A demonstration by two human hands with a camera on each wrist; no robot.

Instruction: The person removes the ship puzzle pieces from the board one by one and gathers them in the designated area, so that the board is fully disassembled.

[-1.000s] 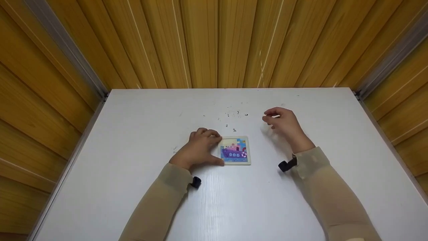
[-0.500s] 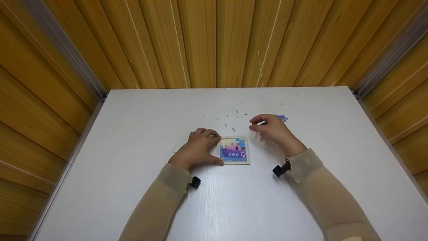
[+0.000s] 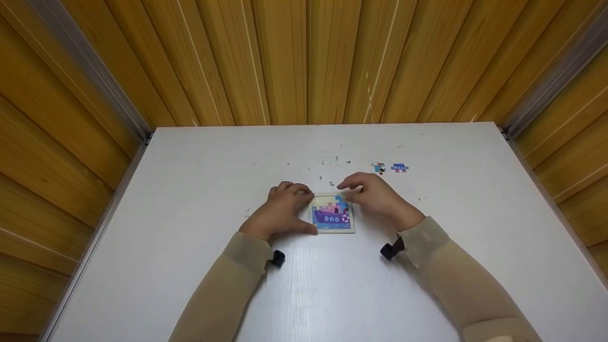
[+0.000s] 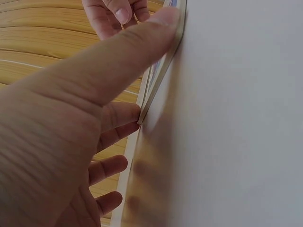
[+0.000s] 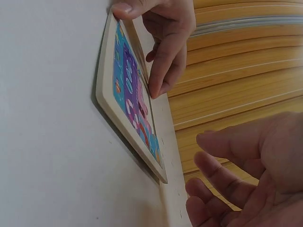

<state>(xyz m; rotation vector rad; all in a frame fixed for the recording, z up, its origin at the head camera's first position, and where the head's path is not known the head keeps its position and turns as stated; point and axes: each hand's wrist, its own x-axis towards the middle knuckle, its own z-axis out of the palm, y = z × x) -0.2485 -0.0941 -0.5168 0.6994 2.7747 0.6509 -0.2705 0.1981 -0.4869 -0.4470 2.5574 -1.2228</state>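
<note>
"1 white desk (image 3: 304, 289) — and the left hand (image 3: 276, 211)?"

"Its grip pinches a puzzle tray (image 5: 125, 124) lying mid-desk, thumb on the near edge, finger on the far edge."

"And the right hand (image 3: 377, 195)?"

"Near the tray's far right corner — grip slack, thumb and fingers parted."

"Anything smaller?"

"Puzzle pieces (image 3: 399, 167) in 2 spots on the desk, beyond the right hand; then dark specks (image 3: 336, 158), smaller again."

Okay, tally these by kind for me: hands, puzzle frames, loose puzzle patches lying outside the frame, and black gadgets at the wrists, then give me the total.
Hands: 2, left hand and right hand
Puzzle frame: 1
Loose patches: 2, blue patch and mixed-colour patch
Black gadgets: 2, left gadget and right gadget
Total: 7
</note>
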